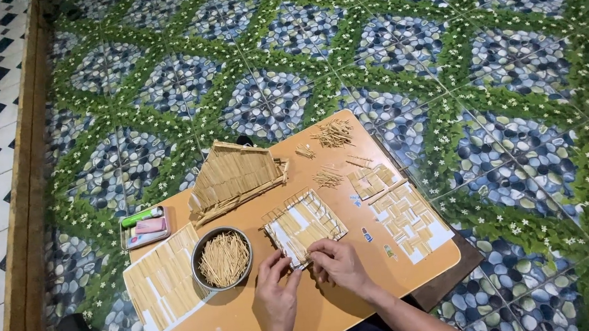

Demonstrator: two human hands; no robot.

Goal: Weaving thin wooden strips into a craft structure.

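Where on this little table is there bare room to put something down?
Bare wood lies near the front edge of the table, right of the right hand, and in a strip between the roof-shaped stick piece and the square panel. The left side is crowded: metal bowl, stick sheet, small tray.

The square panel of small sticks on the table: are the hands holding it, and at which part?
Both hands, left and right, grip the stick panel at its near corner, which lies flat on the table.
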